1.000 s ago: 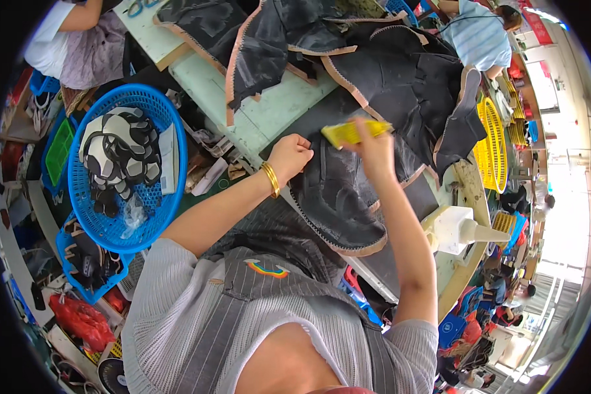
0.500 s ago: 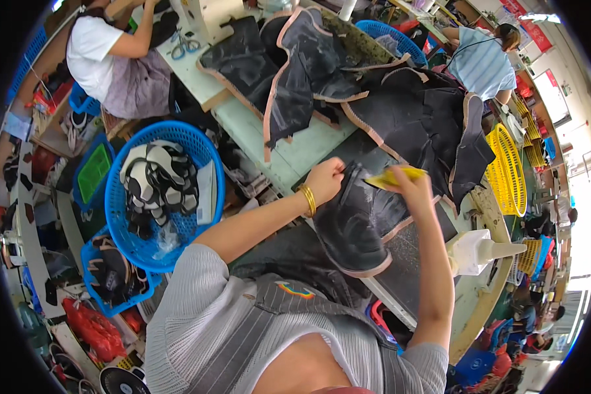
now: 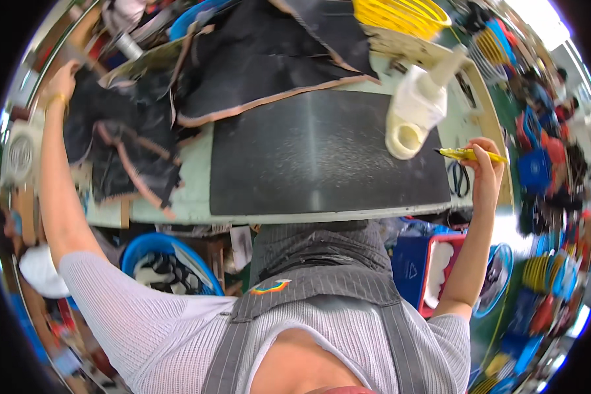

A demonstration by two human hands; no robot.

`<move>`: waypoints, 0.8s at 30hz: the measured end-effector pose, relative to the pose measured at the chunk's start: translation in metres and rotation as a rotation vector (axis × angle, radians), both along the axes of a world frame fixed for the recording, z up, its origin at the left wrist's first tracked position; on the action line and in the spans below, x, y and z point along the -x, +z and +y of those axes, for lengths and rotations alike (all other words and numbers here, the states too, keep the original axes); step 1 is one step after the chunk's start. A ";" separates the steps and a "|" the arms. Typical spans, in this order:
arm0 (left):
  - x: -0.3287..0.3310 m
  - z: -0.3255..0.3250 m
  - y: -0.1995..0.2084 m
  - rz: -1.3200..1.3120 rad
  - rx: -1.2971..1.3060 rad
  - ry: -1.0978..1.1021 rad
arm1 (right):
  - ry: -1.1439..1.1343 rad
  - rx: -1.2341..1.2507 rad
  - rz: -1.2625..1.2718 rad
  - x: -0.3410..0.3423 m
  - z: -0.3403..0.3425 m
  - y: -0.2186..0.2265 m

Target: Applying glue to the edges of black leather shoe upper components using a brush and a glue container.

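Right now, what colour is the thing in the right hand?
The thing in the right hand is yellow, dark-tipped; see head view.

Bright light is washing out the upper-right rim; glare is streaking the black mat point(image 3: 289, 167); fisheye distortion is bending outer edges; blur is softening the leftmost black pieces point(image 3: 128, 108)

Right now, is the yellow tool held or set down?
Held: the yellow tool is pinched in the right hand, its dark tip jutting left.
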State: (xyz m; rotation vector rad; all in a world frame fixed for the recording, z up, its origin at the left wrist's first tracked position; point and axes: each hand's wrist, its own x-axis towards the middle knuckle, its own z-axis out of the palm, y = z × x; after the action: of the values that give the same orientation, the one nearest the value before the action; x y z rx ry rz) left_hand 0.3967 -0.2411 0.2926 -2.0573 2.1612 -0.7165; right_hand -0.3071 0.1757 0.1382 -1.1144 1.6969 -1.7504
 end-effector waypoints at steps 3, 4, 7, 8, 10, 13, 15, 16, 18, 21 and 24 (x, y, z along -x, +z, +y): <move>0.167 0.036 -0.046 0.041 0.421 -0.449 | -0.217 -0.099 0.369 0.032 -0.001 0.018; 0.240 0.053 -0.064 0.271 0.379 -0.790 | -0.250 -0.168 0.462 0.043 -0.013 0.025; 0.435 0.118 -0.108 0.548 -0.079 -1.320 | -0.416 -0.356 0.869 0.064 -0.084 0.039; 0.485 0.126 -0.134 0.611 -0.176 -1.437 | -0.393 -0.397 0.865 0.066 -0.109 0.034; 0.569 0.134 -0.177 0.754 -0.450 -1.373 | -0.161 -0.601 0.768 0.070 -0.151 0.031; 0.642 0.123 -0.204 0.728 -0.716 -1.574 | -0.216 -0.403 1.039 0.056 -0.142 0.041; 0.649 0.125 -0.199 0.602 -0.792 -1.662 | -0.399 0.107 0.607 0.063 -0.116 0.059; 0.651 0.124 -0.195 0.432 -0.792 -1.558 | -0.475 0.145 0.463 0.077 -0.109 0.062; 0.655 0.125 -0.196 0.280 -0.786 -1.431 | -0.623 -0.090 0.653 0.128 -0.106 0.032; 0.673 0.132 -0.197 0.352 -0.838 -1.465 | -0.565 -0.544 0.868 0.180 -0.117 -0.066; 0.659 0.155 -0.184 0.397 -0.699 -1.425 | -0.450 -0.747 0.824 0.175 -0.119 -0.096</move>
State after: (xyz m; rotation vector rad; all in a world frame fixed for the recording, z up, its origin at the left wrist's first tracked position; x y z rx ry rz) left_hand -0.2621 -0.0859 0.1090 -0.1310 3.1782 0.5011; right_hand -0.4824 0.0570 0.0424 -1.1946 2.9276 -0.6447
